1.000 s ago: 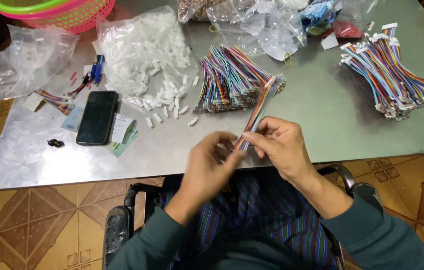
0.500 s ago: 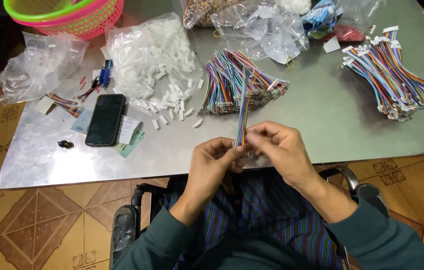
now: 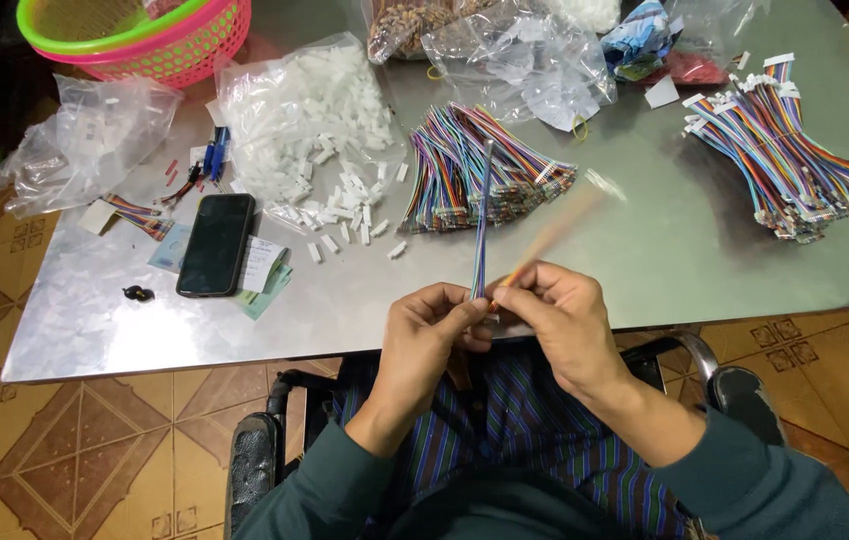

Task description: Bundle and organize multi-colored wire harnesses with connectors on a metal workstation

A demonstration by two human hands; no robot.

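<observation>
Evidently both hands pinch wires: left hand [image 3: 431, 325] holds the coloured wire strip [image 3: 481, 220] upright, right hand [image 3: 554, 320] peels a blurred orange strand [image 3: 544, 240] sideways.

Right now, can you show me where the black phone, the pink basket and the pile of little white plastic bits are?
black phone [image 3: 215, 245]: head view, middle of its dark screen.
pink basket [image 3: 189, 55]: head view, its mesh side wall.
white plastic bits [image 3: 319, 110]: head view, middle of the heap in the clear bag.
</observation>
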